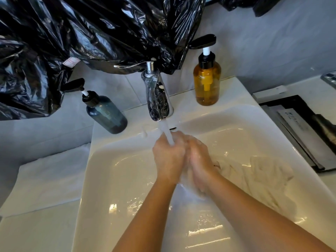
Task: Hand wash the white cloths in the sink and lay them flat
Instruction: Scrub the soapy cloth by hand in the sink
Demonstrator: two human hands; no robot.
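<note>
A head-worn camera looked down into a white sink [116, 179] set in a pale desk. At the centre of the frame the left hand [169, 159] and right hand [200, 160] were pressed together, palm against palm, under a stream of water [168, 135] running from a chrome faucet [158, 99]. A white blur showed beneath the hands; whether they gripped fabric or only suds could not be told.

A crumpled white cloth [261, 179] lay wet in the basin at the right of the frame, its near edge just beside the right wrist. A second white cloth [49, 179] lay spread flat on the desk at the left of the frame.

The soaked cloth would likely be soft, limp, heavier than when dry, and slippery if soapy. It would probably be best taken by a bunched fold for scrubbing, then by two corners for spreading out.

Behind the sink stood a blue pump bottle [107, 115] at left and an amber pump bottle [207, 84] at right. Black plastic sheeting [81, 33] filled the upper left, and a dark tray [300, 128] sat at the right edge.
</note>
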